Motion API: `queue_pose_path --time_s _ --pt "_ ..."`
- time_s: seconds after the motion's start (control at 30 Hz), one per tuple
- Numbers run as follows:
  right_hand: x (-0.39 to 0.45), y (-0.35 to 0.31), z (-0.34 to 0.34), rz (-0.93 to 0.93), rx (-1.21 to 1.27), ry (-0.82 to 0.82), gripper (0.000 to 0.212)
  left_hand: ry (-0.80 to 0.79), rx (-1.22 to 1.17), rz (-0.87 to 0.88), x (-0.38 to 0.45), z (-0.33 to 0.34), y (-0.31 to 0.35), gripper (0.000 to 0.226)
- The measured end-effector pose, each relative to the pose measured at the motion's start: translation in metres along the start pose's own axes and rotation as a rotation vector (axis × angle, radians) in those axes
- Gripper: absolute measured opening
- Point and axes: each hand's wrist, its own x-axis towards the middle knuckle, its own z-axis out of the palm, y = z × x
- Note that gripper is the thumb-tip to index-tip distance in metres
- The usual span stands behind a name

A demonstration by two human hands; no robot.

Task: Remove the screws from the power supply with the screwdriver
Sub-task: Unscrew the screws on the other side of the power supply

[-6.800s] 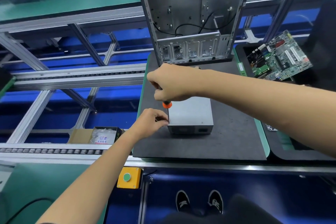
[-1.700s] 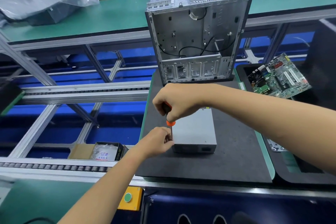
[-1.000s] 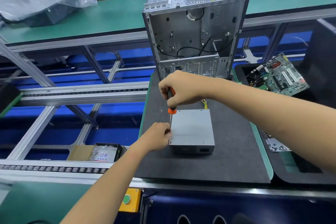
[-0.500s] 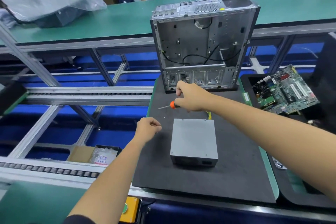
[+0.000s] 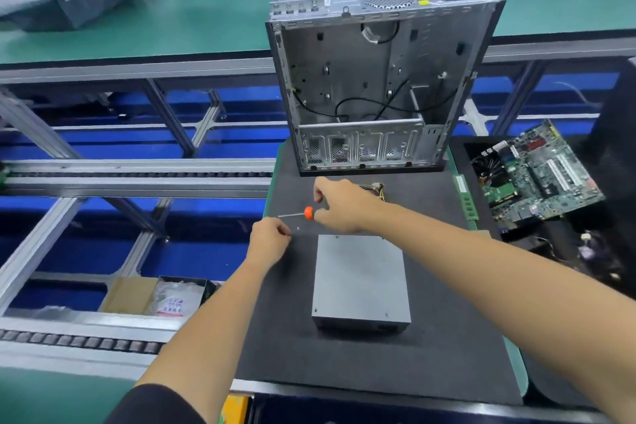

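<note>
Gripping screwdriver (image 5: 298,214) in right hand (image 5: 339,204), left hand (image 5: 269,240) curled beside power supply (image 5: 360,280)

Both hands' fingers (image 5: 318,194) curled

The power supply (image 5: 360,280) is a plain grey metal box lying flat on the black mat (image 5: 447,354) that covers the bench, near the middle, with its dark socket face turned toward the near edge. The screwdriver (image 5: 299,213) sits above the mat just beyond the box's far-left corner, clear of it, lying almost level with its thin silver shaft pointing at the left edge and an orange collar where the shaft meets the handle. One tiny screw (image 5: 298,228) lies loose on the mat just below that shaft.
</note>
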Motion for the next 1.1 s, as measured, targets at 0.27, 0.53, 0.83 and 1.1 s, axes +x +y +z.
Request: queue_pose_path --time_s 0.27,0.53,0.83,1.1 --pt "0.017 0.012 -0.012 0.025 0.108 0.094 0.022 -0.006 -0.020 -0.026 0.028 0.010 -0.007 0.006" --pt "0.032 0.017 -0.014 0.046 0.032 0.030 0.025 -0.087 -0.045 -0.019 0.038 0.006 -0.008 0.014" --pt "0.030 -0.003 -0.036 0.036 -0.048 0.052 0.019 -0.069 -0.127 0.011 0.023 -0.009 -0.008 0.021" --pt "0.006 -0.036 -0.097 -0.045 -0.203 0.049 0.016 -0.183 -0.139 0.382 -0.006 -0.022 0.038 0.014"
